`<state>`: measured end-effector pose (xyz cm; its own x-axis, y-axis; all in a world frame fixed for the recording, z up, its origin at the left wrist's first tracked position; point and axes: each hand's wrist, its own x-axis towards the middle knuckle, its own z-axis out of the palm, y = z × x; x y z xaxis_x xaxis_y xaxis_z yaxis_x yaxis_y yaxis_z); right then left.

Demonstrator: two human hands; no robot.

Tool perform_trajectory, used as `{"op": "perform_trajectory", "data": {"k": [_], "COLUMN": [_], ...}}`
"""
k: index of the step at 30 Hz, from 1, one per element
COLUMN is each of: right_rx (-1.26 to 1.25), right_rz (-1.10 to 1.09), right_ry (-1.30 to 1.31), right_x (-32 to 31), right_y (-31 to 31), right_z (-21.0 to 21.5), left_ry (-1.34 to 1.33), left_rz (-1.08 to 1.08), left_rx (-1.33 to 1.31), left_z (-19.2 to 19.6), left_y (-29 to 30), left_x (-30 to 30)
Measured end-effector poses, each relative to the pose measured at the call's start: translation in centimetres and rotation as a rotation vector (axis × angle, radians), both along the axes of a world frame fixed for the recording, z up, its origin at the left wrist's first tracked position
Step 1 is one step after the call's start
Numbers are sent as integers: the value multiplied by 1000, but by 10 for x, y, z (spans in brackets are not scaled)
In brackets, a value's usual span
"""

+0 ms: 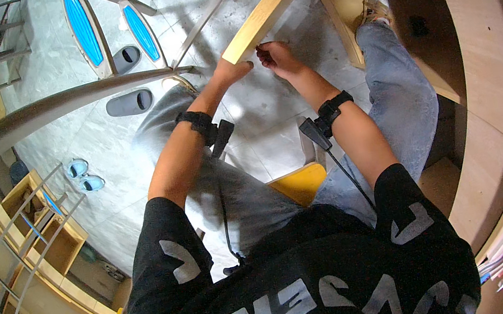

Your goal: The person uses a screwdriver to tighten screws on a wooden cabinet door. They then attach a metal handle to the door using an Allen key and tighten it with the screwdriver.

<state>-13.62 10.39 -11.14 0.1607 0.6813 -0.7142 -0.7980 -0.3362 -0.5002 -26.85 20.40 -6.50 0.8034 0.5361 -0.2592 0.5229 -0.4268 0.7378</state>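
Observation:
A pale wooden panel (279, 6) reaches toward me from the top, its long narrow edge facing up. My left hand (229, 73) is at the panel's near end, which covers most of its fingers, so its grip cannot be read. Just right of that end, my right hand (277, 59) is closed, its fingers curled inward beside the wood. Whatever those fingers may hold is too small or hidden to make out. Black straps with dark clip-like pieces and cords circle both my forearms.
On the right stands a wooden desk (471, 200) with an open compartment, my shoe inside it. Metal chair frames with blue pads (85, 28) fill the upper left. Grey slippers (129, 103) and light-blue shoes (85, 175) lie on the tiled floor. A yellow seat (301, 183) shows between my legs.

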Motion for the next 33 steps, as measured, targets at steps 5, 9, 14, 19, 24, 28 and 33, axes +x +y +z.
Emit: {"op": "perform_trajectory", "data": {"k": [5, 9, 14, 19, 24, 28, 33], "right_rx": [66, 348, 248, 453, 341, 441, 20], "right_rz": [-90, -15, -80, -77, -120, -94, -223], "right_ry": [323, 465, 431, 554, 583, 600, 144], "right_x": [2, 5, 9, 12, 12, 10, 1], "right_y": [-5, -12, -29, -40, -34, -27, -33], "right_z": [-8, -6, 4, 9, 21, 45, 66], "left_ry": [-366, -135, -171, -129, -126, -155, -208], "left_rz": [-335, -4, 141, 275, 340, 305, 229], "left_rx": [115, -344, -756, -659, -626, -443, -508], "left_z": [-4, -7, -3, -11, -22, -19, -14], "left_y": [26, 21, 18, 17, 20, 18, 16], "left_x": [-2, -3, -5, 9, 16, 14, 9]}}
